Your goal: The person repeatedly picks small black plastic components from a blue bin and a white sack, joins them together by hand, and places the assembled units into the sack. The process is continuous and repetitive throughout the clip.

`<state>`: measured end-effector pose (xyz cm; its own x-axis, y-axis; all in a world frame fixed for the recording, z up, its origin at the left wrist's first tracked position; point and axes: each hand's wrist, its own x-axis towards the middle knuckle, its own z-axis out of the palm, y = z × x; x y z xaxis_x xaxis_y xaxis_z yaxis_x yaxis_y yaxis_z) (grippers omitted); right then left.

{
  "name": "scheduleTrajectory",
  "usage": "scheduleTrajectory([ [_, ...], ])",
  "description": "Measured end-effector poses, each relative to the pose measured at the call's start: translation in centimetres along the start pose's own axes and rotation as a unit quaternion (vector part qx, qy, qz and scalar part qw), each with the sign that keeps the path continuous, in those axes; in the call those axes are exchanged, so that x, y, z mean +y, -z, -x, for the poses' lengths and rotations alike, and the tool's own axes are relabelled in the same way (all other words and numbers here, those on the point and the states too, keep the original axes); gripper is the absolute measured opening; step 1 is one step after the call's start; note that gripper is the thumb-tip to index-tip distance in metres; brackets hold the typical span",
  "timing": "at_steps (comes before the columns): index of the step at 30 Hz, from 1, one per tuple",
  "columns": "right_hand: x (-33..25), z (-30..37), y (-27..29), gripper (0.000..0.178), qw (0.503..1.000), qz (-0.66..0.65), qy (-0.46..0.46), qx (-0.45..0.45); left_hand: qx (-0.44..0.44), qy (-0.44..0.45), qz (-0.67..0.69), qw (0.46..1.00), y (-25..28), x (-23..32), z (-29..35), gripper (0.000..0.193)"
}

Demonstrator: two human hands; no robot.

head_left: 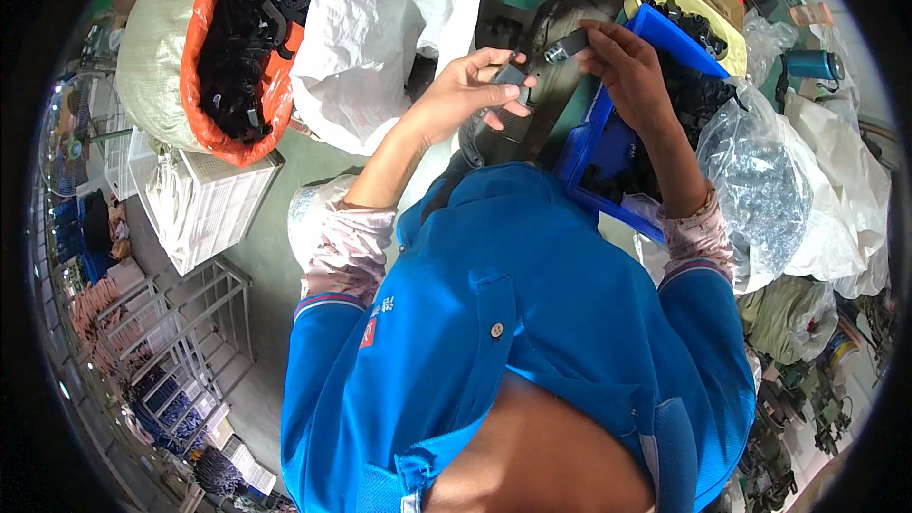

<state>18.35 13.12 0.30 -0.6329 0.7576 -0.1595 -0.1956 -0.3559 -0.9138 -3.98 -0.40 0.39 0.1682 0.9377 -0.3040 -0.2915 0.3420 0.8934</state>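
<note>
In front of my chest, my left hand (pixel 459 93) pinches a small dark grey rectangular part (pixel 510 74) between thumb and fingers. To its right, my right hand (pixel 625 65) grips another dark grey part (pixel 568 45) by its upper end. A shiny metal bit shows at the lower end of that part. The two parts are apart, with a narrow gap between them. Their exact kind is too small to make out. Just right of my right forearm is a blue bin (pixel 576 163) holding a heap of black parts (pixel 686 100).
A white sack (pixel 351 47) gapes open at left, beside an orange-lined sack (pixel 193 85) full of black pieces. Behind my hands sits a green tub (pixel 521 0) of small metal bits. A yellow bin (pixel 736 55) and clear plastic bags (pixel 755 180) are at right.
</note>
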Motion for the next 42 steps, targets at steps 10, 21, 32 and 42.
scheduleTrajectory([
  [10, 0.0, 0.2, -0.9, 0.024, 0.986, 0.163, 0.039, -0.026, -0.039, 0.013, 0.006, 0.999, -1.1, -0.3, 0.0, 0.042],
  [21, 0.3, 0.3, -0.1, 0.028, 0.986, 0.156, 0.016, -0.053, -0.023, 0.019, 0.023, 0.999, -1.8, -0.9, -0.6, 0.041],
  [32, 0.8, 0.4, -0.1, 0.024, 0.985, 0.158, 0.017, -0.065, 0.001, 0.018, 0.006, 1.000, -2.4, -1.0, -1.4, 0.034],
  [42, 1.3, 0.4, 0.0, 0.017, 0.982, 0.175, 0.024, -0.064, -0.004, -0.041, -0.048, 0.998, -2.5, -1.5, -2.9, 0.037],
])
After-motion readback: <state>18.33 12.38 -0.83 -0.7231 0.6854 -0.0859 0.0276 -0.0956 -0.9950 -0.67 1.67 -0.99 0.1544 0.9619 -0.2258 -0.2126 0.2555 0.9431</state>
